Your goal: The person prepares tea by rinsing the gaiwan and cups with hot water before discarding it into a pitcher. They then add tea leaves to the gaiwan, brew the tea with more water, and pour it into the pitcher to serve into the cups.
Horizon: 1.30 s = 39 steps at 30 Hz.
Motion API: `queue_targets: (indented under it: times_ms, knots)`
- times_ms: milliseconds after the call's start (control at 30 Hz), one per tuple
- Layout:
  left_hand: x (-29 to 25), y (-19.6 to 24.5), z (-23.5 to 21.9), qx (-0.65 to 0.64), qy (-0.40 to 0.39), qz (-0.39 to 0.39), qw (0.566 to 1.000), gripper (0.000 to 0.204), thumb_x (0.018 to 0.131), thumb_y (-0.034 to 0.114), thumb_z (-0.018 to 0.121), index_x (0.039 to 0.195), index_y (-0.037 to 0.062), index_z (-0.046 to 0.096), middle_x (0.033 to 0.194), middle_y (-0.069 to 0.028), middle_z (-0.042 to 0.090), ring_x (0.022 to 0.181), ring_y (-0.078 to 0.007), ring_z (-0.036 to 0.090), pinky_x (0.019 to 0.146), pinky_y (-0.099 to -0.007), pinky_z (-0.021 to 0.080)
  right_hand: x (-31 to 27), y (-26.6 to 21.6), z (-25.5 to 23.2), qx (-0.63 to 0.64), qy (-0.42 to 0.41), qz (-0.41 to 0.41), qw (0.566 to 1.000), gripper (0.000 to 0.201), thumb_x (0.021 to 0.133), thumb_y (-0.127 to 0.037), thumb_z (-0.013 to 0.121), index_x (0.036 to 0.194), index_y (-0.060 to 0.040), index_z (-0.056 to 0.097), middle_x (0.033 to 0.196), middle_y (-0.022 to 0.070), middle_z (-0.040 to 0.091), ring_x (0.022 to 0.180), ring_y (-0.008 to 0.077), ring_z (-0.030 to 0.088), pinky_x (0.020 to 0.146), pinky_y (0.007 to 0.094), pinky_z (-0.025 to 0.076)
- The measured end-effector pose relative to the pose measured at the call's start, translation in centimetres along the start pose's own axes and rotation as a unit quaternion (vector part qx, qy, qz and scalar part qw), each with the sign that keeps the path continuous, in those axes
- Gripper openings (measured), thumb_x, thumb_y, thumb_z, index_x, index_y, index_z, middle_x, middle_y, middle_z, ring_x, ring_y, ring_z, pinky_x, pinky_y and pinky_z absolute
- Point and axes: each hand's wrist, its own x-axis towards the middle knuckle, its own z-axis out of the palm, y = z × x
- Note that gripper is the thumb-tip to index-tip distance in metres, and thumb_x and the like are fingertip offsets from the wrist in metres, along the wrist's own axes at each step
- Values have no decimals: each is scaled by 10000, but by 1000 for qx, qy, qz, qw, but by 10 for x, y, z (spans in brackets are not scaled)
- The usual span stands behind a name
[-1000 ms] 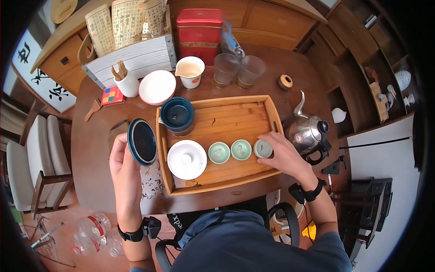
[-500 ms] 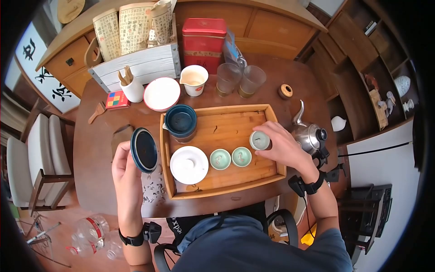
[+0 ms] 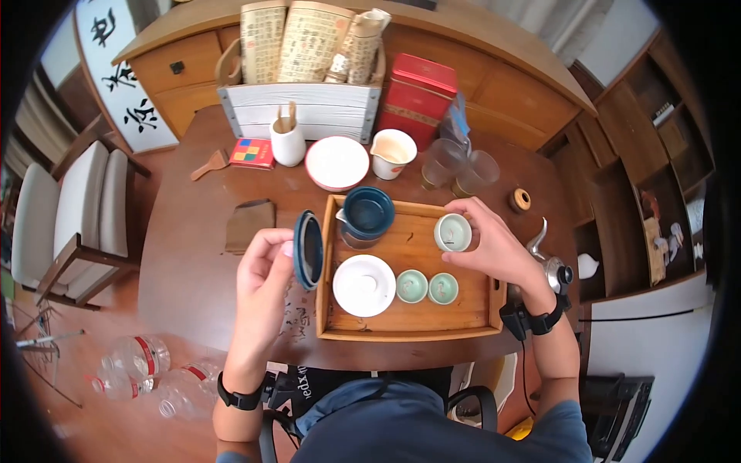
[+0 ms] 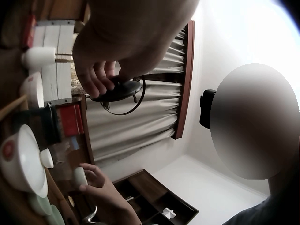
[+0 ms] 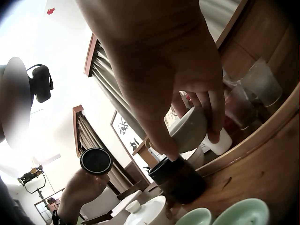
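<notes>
My left hand (image 3: 262, 282) pinches a round dark blue lid (image 3: 308, 251) by its edge, upright beside the tray's left side. In the right wrist view the lid's (image 5: 96, 161) dark disc faces the camera. With thumb and fingers my right hand (image 3: 498, 243) grips a small pale green teacup (image 3: 453, 232), raised over the right part of the wooden tray (image 3: 413, 335). Two more green teacups (image 3: 411, 286) stand on the tray, right of a white lidded bowl (image 3: 364, 286). Behind that bowl is a dark blue pouring pot (image 3: 368, 211).
Behind the tray stand a white dish (image 3: 337, 163), a white pitcher (image 3: 394, 153), two clear glasses (image 3: 443, 163) and a red tin (image 3: 417, 100). A steel kettle (image 3: 557, 272) is close by my right wrist. A brown folded cloth (image 3: 251, 226) lies left.
My right hand has lifted the teacup from the row and carried it toward the tray's back. The lid has turned more edge-on in my left hand. The head view has swung left.
</notes>
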Motion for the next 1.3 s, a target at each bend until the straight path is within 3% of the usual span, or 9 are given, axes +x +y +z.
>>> queue_targets:
  times_ms: [200, 300, 567, 700, 900, 1000, 1100, 1200, 1300]
  knots:
    - [-4, 2, -7, -19, -12, -1, 1000, 176, 1121, 163, 611, 1210, 15, 643, 1012, 11, 709, 894, -30, 620, 818, -217, 510, 45, -35, 8, -72, -4, -79, 994, 594, 785, -102, 843, 1314, -58, 579, 1214, 128, 569, 1141, 305, 636, 958, 381, 531]
    - [-5, 3, -10, -20, -9, 0, 1000, 173, 1120, 158, 611, 1211, 14, 642, 1023, 9, 709, 910, -32, 623, 833, -222, 511, 62, -49, 12, -123, 13, -151, 981, 579, 790, -52, 807, 1323, -61, 581, 1223, 138, 539, 1133, 356, 614, 931, 428, 532]
    - [-7, 1, -21, -23, -15, 5, 1000, 174, 1120, 143, 603, 1225, 8, 633, 1059, 3, 709, 953, -34, 628, 867, -223, 508, 82, -101, -11, -290, 85, -310, 902, 619, 760, 67, 784, 1333, -70, 596, 1176, 137, 526, 1062, 353, 619, 860, 460, 542]
    - [-6, 0, -22, -21, -8, 8, 1000, 172, 1120, 148, 606, 1224, 15, 636, 1040, 10, 710, 927, -27, 626, 838, -217, 508, 82, -120, -28, -346, 113, -344, 865, 606, 760, 60, 784, 1323, -61, 597, 1170, 138, 541, 1049, 356, 624, 850, 456, 545]
    - [-6, 2, -22, 0, 4, 3, 1000, 175, 1131, 165, 591, 1219, 21, 639, 1005, 19, 710, 873, -22, 621, 784, -214, 515, 77, -100, -10, -230, 50, -309, 922, 569, 748, -6, 821, 1267, -21, 589, 1159, 158, 540, 1055, 374, 635, 871, 471, 555]
    - [-6, 1, -17, 21, 12, 17, 1000, 171, 1129, 160, 594, 1218, 22, 641, 1003, 16, 710, 871, -23, 620, 787, -210, 513, 60, -78, -10, -132, 40, -198, 970, 558, 800, -14, 799, 1310, -60, 576, 1227, 166, 562, 1101, 433, 645, 909, 488, 552]
    - [-6, 0, -17, 41, -2, 13, 999, 167, 1124, 160, 601, 1213, 26, 648, 1016, 11, 711, 891, -28, 623, 809, -210, 507, 25, -42, -22, -84, 90, -136, 983, 527, 811, -39, 784, 1295, -72, 577, 1250, 173, 575, 1157, 453, 631, 942, 492, 543]
    - [-3, 0, -4, 71, -22, 8, 997, 161, 1115, 156, 611, 1202, 27, 650, 983, 17, 694, 874, -34, 605, 818, -216, 493, -24, -6, -23, -73, 41, -3, 996, 511, 807, -67, 780, 1275, -68, 577, 1242, 186, 585, 1171, 463, 621, 975, 496, 530]
    - [1, -2, 11, 91, -61, 6, 994, 147, 1096, 133, 633, 1187, 19, 654, 943, 21, 660, 861, -49, 581, 813, -225, 479, -69, 29, -4, -103, 9, 51, 993, 539, 789, -132, 834, 1266, -49, 598, 1189, 184, 608, 1177, 444, 614, 976, 489, 517]
